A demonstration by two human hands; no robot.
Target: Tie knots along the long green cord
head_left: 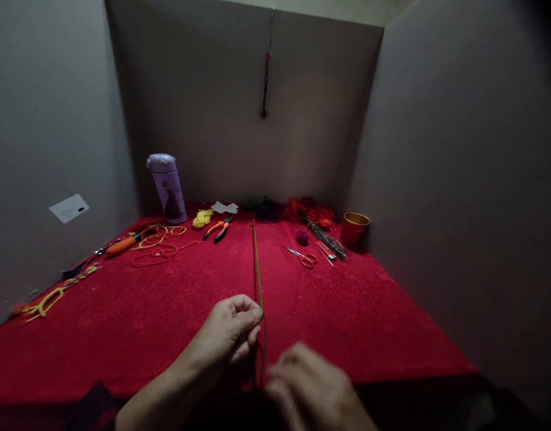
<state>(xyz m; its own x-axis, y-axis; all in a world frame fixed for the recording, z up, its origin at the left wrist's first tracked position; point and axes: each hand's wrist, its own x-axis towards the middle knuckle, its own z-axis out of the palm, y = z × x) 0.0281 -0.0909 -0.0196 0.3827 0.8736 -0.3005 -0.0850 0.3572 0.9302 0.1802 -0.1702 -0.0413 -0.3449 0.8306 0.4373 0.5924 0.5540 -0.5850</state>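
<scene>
Here you are at the red cloth-covered table (190, 311), and your left hand (237, 326) has thumb and forefinger pinched on a thin green cord (258, 263), the other fingers curled in. That cord runs straight up the middle of the table, away from you, its far end towards the back; below your pinch, a thinner, darker strand (265, 344) drops towards the near edge. Over to your right hand (314, 386): low, just beside that strand, fingers bent and blurred, so whether they grip anything I cannot tell.

Right of the cord lie small scissors with red handles (308, 261), points angled towards the cord, with a small magenta ball of yarn (302, 237) just beyond. Next to that, a bundle of thin brown stems (332, 240) slants across, near a red cup with a gold rim (355, 230).

To the left, orange-and-black pliers (219, 228) sit near a bundle of bright yellow yarn (202, 218), and a lilac flask (168, 188) stands behind. High on the back wall, a dark braided cord (265, 84) hangs straight down.
</scene>
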